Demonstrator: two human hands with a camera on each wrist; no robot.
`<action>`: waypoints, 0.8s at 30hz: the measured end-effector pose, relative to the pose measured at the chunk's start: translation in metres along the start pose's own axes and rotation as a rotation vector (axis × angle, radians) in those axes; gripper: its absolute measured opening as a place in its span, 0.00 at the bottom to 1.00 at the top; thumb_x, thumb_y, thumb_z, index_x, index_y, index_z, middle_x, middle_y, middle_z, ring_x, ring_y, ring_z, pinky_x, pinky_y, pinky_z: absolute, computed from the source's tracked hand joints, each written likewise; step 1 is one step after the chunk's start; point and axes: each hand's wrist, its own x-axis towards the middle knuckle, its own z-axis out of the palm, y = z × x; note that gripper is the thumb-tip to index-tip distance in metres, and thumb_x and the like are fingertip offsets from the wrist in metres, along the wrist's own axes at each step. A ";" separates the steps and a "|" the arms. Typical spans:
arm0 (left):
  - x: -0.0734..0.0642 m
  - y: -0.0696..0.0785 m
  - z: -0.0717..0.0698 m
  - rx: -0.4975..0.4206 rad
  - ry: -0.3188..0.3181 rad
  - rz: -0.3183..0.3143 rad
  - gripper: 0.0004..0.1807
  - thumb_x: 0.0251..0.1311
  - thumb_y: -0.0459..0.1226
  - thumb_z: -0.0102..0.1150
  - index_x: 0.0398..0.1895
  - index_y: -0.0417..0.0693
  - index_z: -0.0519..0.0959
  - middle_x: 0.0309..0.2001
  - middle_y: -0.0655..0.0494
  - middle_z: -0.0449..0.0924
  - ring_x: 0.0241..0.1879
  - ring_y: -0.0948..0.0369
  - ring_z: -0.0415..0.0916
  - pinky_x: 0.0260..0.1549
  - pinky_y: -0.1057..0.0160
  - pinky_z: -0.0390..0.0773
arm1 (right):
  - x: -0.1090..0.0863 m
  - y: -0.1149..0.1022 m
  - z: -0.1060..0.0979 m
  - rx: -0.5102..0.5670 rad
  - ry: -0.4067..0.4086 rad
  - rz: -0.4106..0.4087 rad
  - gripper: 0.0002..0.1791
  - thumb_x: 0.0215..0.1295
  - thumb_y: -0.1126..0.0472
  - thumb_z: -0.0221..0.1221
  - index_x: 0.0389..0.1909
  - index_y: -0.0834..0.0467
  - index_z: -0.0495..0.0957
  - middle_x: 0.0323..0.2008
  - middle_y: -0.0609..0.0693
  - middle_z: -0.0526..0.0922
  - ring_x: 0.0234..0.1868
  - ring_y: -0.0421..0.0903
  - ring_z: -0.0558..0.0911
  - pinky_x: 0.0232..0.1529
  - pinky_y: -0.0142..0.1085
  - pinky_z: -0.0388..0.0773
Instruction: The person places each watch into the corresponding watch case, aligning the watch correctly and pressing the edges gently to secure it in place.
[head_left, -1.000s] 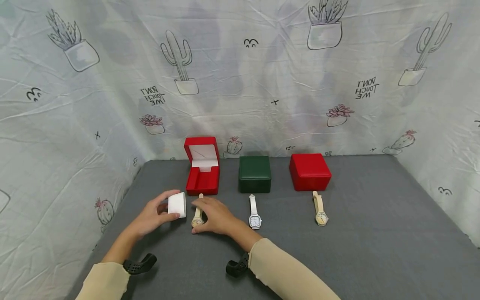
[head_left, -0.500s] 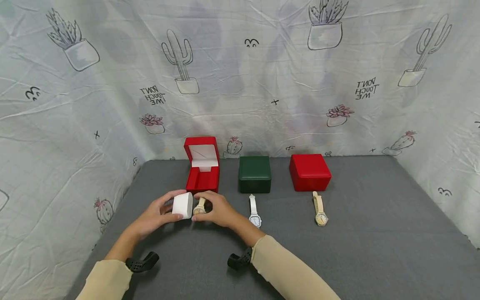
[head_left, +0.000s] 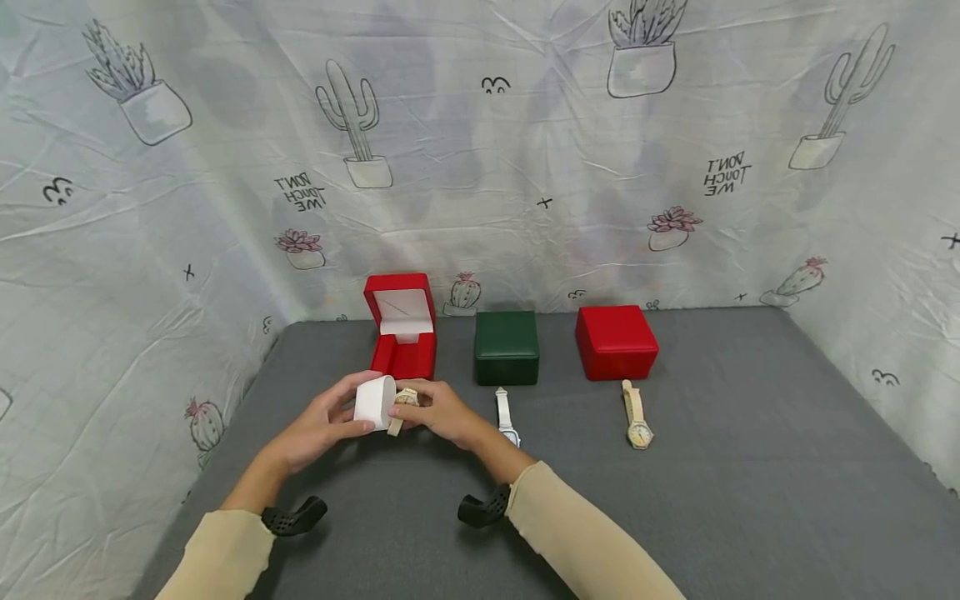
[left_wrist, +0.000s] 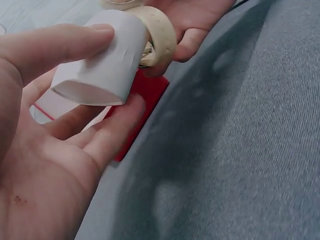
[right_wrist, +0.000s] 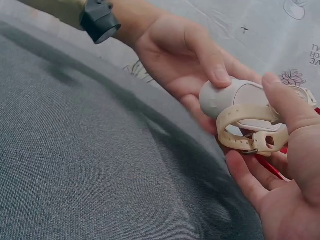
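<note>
My left hand (head_left: 318,427) grips a white watch cushion (head_left: 372,403) between thumb and fingers, one oval end turned toward the right hand. A cream-strapped wristwatch (head_left: 395,427) with a round dial is pinched in my right hand (head_left: 450,414), close against that end of the cushion. In the right wrist view the strap (right_wrist: 231,116) bends into a loop, with its holes and buckle showing. From the left wrist, the curved strap (left_wrist: 166,31) overlaps the cushion's far end. Both hands are above the table, in front of an open red watch box (head_left: 398,282).
Right of the open box stand a closed green box (head_left: 507,337) and a closed red box (head_left: 618,332). A white-strapped watch (head_left: 503,408), its dial partly behind the right forearm, and another cream watch (head_left: 634,406) lie on the grey tabletop (head_left: 750,467). A patterned cloth hangs behind.
My right hand has picked the cream watch up off the table and turned it. My left hand has brought the cushion right, so that cushion and watch are now together.
</note>
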 end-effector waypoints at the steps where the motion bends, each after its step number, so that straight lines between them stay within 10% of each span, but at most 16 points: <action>1: 0.001 0.000 0.001 -0.014 -0.001 -0.005 0.39 0.60 0.32 0.61 0.73 0.53 0.56 0.67 0.48 0.57 0.59 0.52 0.69 0.48 0.62 0.81 | 0.000 0.000 0.000 0.029 0.003 0.011 0.25 0.65 0.62 0.61 0.63 0.58 0.73 0.52 0.57 0.81 0.40 0.39 0.81 0.45 0.36 0.83; 10: 0.015 -0.003 0.015 -0.237 -0.014 -0.005 0.41 0.61 0.25 0.56 0.74 0.51 0.50 0.62 0.50 0.58 0.56 0.54 0.70 0.50 0.55 0.81 | 0.002 -0.002 -0.002 0.115 0.049 0.084 0.19 0.72 0.58 0.52 0.58 0.65 0.74 0.53 0.60 0.80 0.43 0.41 0.80 0.53 0.42 0.81; 24: 0.022 0.004 0.026 -0.235 -0.006 0.039 0.40 0.58 0.25 0.58 0.72 0.49 0.54 0.61 0.52 0.60 0.57 0.52 0.66 0.49 0.59 0.81 | 0.002 -0.003 -0.005 0.222 0.083 0.173 0.32 0.76 0.42 0.37 0.59 0.66 0.70 0.50 0.61 0.79 0.44 0.44 0.81 0.52 0.43 0.81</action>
